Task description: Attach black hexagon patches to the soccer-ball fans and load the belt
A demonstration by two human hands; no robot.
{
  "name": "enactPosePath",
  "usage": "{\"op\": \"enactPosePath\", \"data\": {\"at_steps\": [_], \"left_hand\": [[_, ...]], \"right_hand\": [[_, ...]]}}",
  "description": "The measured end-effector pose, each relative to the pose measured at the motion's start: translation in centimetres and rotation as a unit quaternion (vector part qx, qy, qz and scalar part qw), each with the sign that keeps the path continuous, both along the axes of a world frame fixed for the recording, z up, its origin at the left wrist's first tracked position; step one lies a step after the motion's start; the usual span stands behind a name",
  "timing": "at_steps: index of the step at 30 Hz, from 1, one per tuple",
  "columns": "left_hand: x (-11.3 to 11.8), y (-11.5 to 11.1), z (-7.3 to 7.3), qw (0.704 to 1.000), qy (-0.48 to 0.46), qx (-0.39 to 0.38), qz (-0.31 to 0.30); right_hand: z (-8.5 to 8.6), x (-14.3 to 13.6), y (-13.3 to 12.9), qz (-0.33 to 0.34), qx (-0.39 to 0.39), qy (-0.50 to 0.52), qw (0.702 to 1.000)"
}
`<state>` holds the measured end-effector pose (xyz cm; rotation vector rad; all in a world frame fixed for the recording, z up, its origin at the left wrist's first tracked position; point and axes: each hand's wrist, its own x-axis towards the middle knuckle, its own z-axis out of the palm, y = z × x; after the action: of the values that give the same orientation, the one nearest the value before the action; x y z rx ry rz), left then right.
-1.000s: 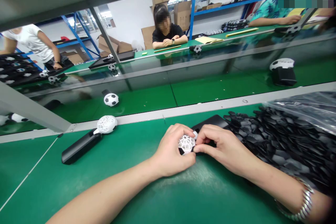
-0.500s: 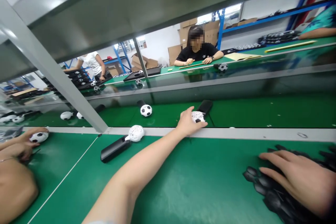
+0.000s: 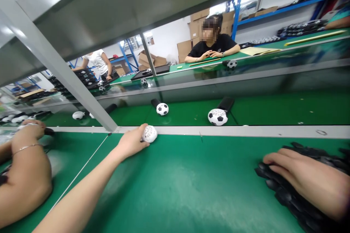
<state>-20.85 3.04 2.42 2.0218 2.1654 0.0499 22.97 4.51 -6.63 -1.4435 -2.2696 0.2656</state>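
Left hand [image 3: 131, 141] gripping white ball [image 3: 150, 134]; right hand [image 3: 306, 176] over black pieces [image 3: 281, 193].
Ball is at the green table's [image 3: 191, 182] far edge, by the rail [image 3: 186, 130], just right of the post's [image 3: 68, 80] foot. Right fingers curl onto the pieces; cannot tell whether they pinch one. Beyond the rail, two black-patched balls [image 3: 218, 117] with dark handles [image 3: 226, 104] lie on the belt [image 3: 188, 114]. Co-worker's arm [image 3: 31, 174] at far left.
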Motion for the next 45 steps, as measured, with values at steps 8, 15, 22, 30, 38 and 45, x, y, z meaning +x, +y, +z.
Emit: {"op": "enactPosePath", "data": {"at_steps": [8, 15, 22, 30, 38, 45], "left_hand": [[13.1, -0.7, -2.0, 0.968, -0.115, -0.003, -0.224], [18.5, 0.0, -2.6, 0.957, -0.118, -0.017, -0.265], [17.9, -0.6, -2.3, 0.957, -0.099, -0.044, -0.268], [18.1, -0.9, -2.0, 0.957, -0.092, -0.043, -0.273], [18.0, -1.1, -2.4, 0.948, -0.157, -0.024, -0.274], [17.8, -1.0, -2.5, 0.934, -0.195, -0.014, -0.299]], "right_hand": [[3.6, -2.2, -1.4, 0.047, -0.091, -0.026, 0.994], [4.8, -2.2, -1.9, 0.03, -0.121, -0.002, 0.992], [4.8, -4.5, -3.0, 0.033, -0.067, -0.121, 0.99], [4.2, -4.5, -3.2, 0.051, 0.014, -0.147, 0.988], [6.2, -5.6, -4.5, 0.081, -0.044, 0.088, 0.992], [6.0, -5.6, -4.7, 0.098, 0.0, 0.075, 0.992]]}}
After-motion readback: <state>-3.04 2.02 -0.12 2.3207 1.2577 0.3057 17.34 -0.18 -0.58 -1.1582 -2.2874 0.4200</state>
